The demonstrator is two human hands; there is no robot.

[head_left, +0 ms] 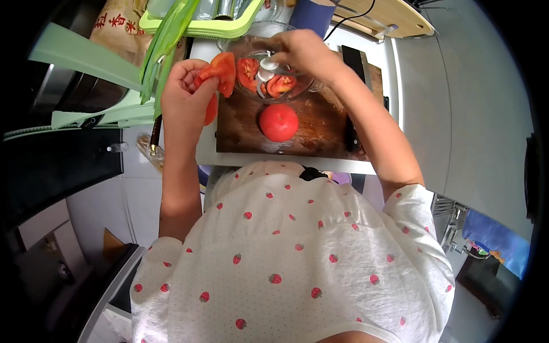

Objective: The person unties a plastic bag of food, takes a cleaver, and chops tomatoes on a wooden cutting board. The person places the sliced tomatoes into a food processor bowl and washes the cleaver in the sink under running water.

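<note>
My left hand (191, 86) is closed around a torn, wedge-like tomato piece (224, 73), left of a clear bowl (233, 46). More red tomato shows just below that hand. Inside the bowl, cut tomato pieces (281, 86) lie around a chopper blade (265, 74) with a white plastic stem. My right hand (306, 54) reaches over the bowl, its fingers curled together at the top of the blade stem; the fingertips are partly hidden. A whole-looking, rounded tomato (278, 122) rests on the wooden cutting board (320, 128), nearer my body than the bowl.
A black-handled knife (351, 134) lies along the board's right side. Green onions (166, 57) hang from a light-green basket (246, 26) at upper left. A blue cylinder (311, 14) stands behind the bowl. The white counter edge (366, 167) runs in front of my body.
</note>
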